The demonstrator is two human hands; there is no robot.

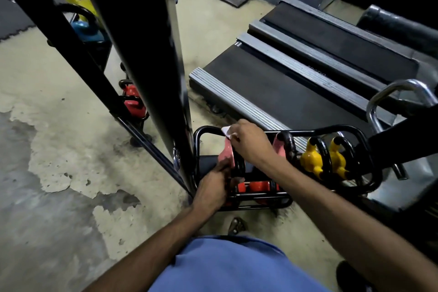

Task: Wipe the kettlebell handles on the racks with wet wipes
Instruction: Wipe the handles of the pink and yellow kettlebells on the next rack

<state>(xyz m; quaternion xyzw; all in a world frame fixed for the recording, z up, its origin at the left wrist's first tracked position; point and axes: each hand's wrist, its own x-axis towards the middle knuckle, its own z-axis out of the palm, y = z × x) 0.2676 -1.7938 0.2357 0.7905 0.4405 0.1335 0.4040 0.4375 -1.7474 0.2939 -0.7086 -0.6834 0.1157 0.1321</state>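
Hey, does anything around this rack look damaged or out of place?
Yes: the floor left of the rack is damaged, its pale coating peeled away in ragged patches to bare grey. On the rack nothing looks askew; the right hand holds the wipe on the pink kettlebell that the left hand grips.

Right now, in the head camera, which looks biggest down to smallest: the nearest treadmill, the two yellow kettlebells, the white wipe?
1. Nearest treadmill.
2. Left yellow kettlebell and right yellow kettlebell: they look alike, a tie.
3. White wipe, partly hidden by the right hand.
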